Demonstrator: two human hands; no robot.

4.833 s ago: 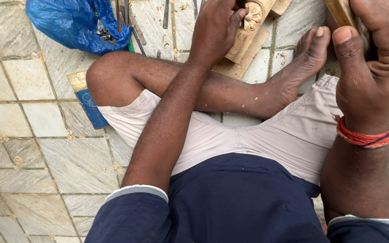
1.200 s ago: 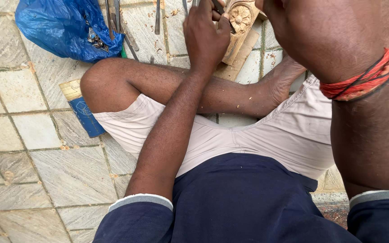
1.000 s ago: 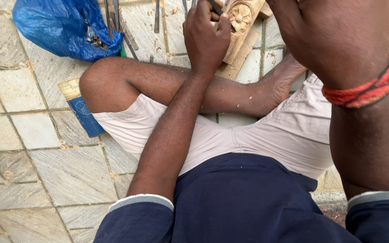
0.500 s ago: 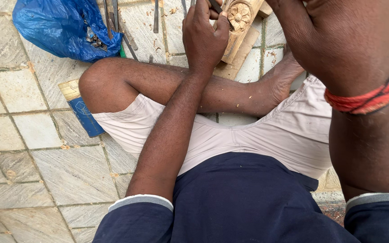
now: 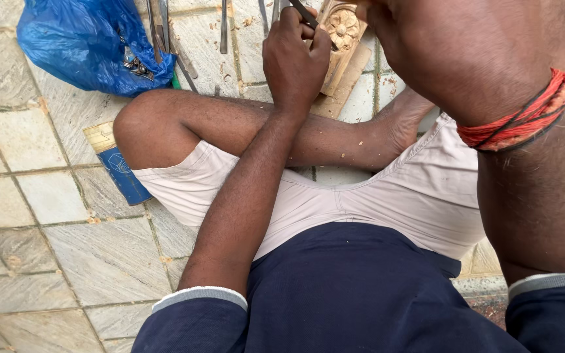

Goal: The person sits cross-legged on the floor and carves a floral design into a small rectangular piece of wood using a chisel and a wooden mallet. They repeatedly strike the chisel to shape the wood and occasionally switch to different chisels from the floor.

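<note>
The person is sitting cross-legged on a tiled floor (image 5: 67, 255), looking down over their own lap. The left hand (image 5: 293, 55) is reaching forward past the bent knee, its fingers curled tight around a slim dark carving tool (image 5: 303, 12) whose tip is lying at the carved wooden block (image 5: 341, 36) (a pale piece with a flower cut into its face). That block is resting on the floor just beyond the foot, at the top of the view. The right hand (image 5: 465, 52) is filling the upper right corner close to the camera, a red thread band (image 5: 524, 121) circling its wrist; I cannot tell how its fingers are set. A blue plastic bag (image 5: 83, 46) is lying at the upper left with metal tools (image 5: 165, 33) beside it.
</note>
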